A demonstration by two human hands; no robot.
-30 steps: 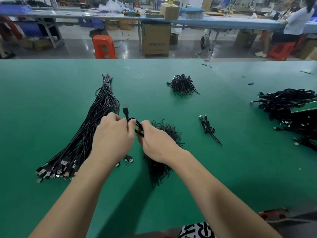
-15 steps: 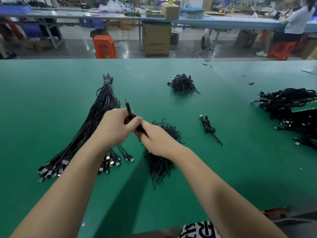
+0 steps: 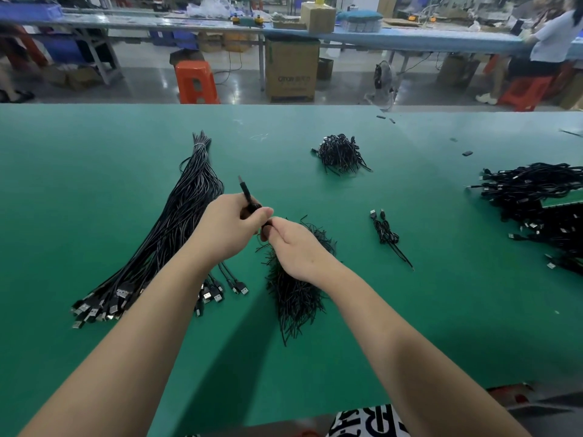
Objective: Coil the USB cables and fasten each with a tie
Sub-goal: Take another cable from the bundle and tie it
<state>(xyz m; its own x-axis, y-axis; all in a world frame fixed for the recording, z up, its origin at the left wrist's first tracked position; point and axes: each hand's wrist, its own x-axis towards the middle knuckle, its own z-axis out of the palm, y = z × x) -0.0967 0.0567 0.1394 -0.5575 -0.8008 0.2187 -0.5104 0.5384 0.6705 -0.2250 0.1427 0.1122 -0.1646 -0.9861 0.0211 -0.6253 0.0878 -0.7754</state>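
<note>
A black USB cable (image 3: 249,200) is held above the middle of the green table (image 3: 94,184), its plug end sticking up and away past the knuckles. The left hand (image 3: 227,230) curls its fingers round the cable, and the right hand (image 3: 293,244) pinches it just beside, thumb tips nearly touching; how much of the cable is coiled is hidden inside the hands.

Under the right wrist lies a heap of black ties (image 3: 295,291). A second, smaller tie heap (image 3: 340,152) sits farther off, right of centre. To the left stretches one long bundle of straight cables (image 3: 170,234), its plugs fanned out at the near end. One finished coiled cable (image 3: 386,233) lies alone to the right, and a large pile of coiled cables (image 3: 536,203) fills the right edge.

Beyond the table, a cardboard box (image 3: 291,70) stands on the floor with faint printing too blurred to read. Two orange stools show: one (image 3: 196,82) on the far left, another (image 3: 525,91) under a seated person (image 3: 549,42) at the far bench.
</note>
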